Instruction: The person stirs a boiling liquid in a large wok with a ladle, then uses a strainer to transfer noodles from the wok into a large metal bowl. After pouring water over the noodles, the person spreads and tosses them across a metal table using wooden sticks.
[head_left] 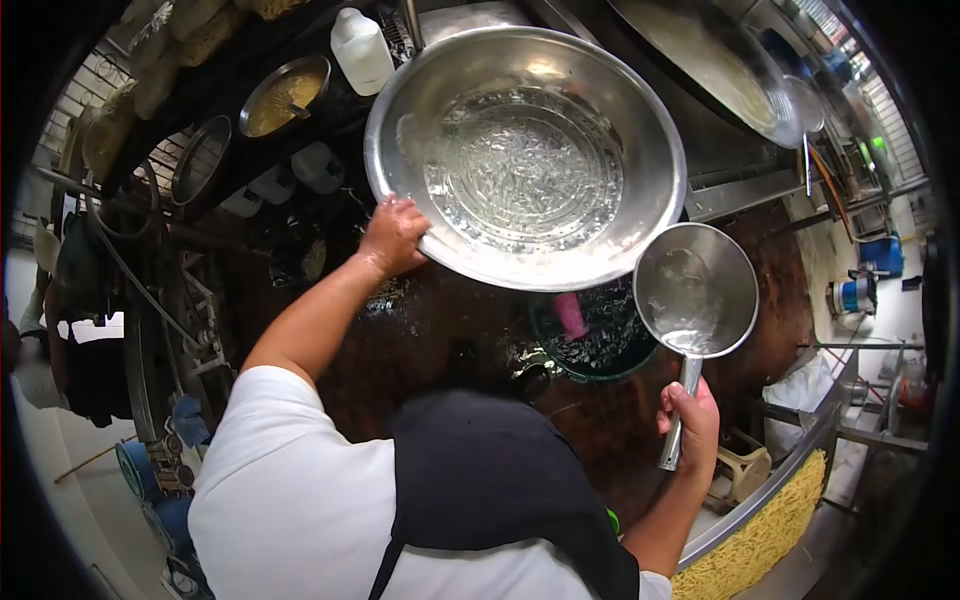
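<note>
A wide stainless steel basin (648,150) with clear, rippling water (525,165) in its bottom takes up the upper middle of the view. My left hand (396,238) is closed over the basin's near-left rim, fingers curled onto the lip. In my right hand (692,415) is the handle of a deep metal saucepan (700,285), its mouth turned up toward me. The saucepan overlaps the basin's lower right rim in this view, and its inside looks wet.
Below the basin, a dark green tub (620,360) holds a pink item (569,315). A white jug (361,52) and a pan of yellowish food (284,98) stand upper left. A large wok (715,65) is upper right; yellow noodles (755,540) fill a tray lower right.
</note>
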